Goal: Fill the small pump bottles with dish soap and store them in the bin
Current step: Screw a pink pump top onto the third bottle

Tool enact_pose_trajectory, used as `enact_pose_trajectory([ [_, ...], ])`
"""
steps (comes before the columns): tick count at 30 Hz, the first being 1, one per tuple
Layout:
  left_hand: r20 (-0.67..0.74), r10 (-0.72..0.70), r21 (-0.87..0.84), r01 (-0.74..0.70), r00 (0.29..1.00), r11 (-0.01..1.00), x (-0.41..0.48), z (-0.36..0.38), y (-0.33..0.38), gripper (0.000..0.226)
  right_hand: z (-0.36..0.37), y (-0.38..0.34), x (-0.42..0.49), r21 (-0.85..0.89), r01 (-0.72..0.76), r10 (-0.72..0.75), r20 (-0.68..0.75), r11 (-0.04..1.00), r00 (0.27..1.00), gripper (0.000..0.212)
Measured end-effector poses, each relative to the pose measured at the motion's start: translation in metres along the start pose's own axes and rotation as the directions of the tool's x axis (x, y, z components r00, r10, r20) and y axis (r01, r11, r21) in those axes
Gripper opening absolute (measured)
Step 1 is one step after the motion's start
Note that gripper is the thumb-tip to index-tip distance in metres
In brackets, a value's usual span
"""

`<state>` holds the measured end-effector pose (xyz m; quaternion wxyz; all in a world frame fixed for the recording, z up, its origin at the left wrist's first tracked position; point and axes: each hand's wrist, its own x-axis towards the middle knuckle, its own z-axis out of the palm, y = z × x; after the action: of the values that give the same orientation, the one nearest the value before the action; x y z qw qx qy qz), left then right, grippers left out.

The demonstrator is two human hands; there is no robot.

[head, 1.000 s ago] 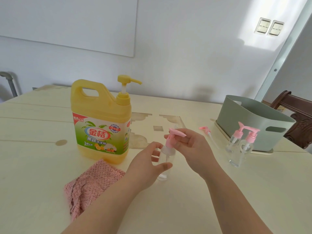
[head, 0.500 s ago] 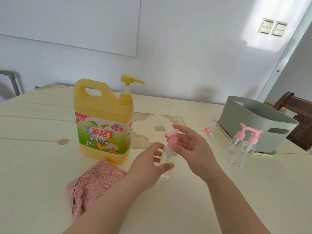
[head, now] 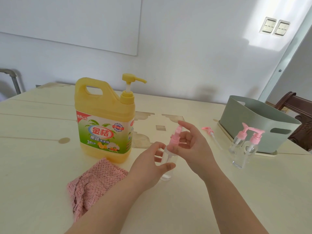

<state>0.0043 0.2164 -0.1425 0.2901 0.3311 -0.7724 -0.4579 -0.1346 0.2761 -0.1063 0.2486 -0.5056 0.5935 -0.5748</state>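
A small clear pump bottle (head: 168,163) with a pink pump top (head: 175,138) stands on the table in the middle of the view. My left hand (head: 150,163) grips its clear body between thumb and fingers. My right hand (head: 194,147) pinches the pink pump collar, index finger raised. A large yellow dish soap jug (head: 104,122) with a pump stands to the left behind the hands. Two more clear pump bottles (head: 243,149) stand to the right, in front of a grey-green bin (head: 260,125).
A pink cloth (head: 94,184) lies crumpled at the near left beside my left forearm. A loose pink pump with its tube (head: 211,134) lies between my hands and the bin. A dark wooden chair (head: 298,114) stands behind the bin at the table's right edge.
The pink pump top has turned under my right hand; its spout now points away and up. My left hand keeps its hold on the bottle.
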Motion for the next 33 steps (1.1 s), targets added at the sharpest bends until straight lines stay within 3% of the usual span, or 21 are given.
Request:
enact_pose_trajectory([
  [4,0.003,0.000,0.000,0.000,1.000,1.000,0.0002,0.0000,-0.0002,0.037,-0.0033,-0.0013,-0.0061,0.152,0.000,-0.008,0.049,0.988,0.999,0.085],
  [10,0.006,0.001,-0.002,-0.001,1.000,1.000,-0.0001,0.0004,0.0005,0.037,-0.0014,0.0035,-0.0001,0.111,0.009,-0.009,0.006,0.994,1.000,0.093],
  [15,0.003,0.003,0.002,-0.003,1.000,1.000,-0.0002,0.0000,0.0011,0.035,-0.0025,-0.0008,-0.0067,0.166,0.025,-0.033,0.047,0.986,0.998,0.076],
  [22,-0.006,0.005,0.006,-0.005,1.000,1.000,-0.0001,0.0008,0.0007,0.039,-0.0036,0.0036,-0.0005,0.109,0.021,-0.026,0.040,0.994,0.999,0.085],
  [27,-0.007,0.014,0.016,-0.014,1.000,1.000,0.0003,0.0009,-0.0001,0.038,-0.0031,0.0006,-0.0038,0.098,0.038,-0.044,0.064,0.994,0.997,0.066],
  [31,-0.004,0.017,0.010,-0.017,1.000,1.000,0.0002,0.0009,-0.0007,0.037,-0.0007,0.0040,0.0009,0.003,0.048,-0.048,0.015,0.999,0.999,0.073],
  [33,-0.003,0.019,0.014,-0.019,1.000,1.000,0.0004,0.0004,-0.0004,0.038,-0.0018,0.0029,-0.0008,0.027,0.039,-0.041,0.061,0.999,0.997,0.076],
])
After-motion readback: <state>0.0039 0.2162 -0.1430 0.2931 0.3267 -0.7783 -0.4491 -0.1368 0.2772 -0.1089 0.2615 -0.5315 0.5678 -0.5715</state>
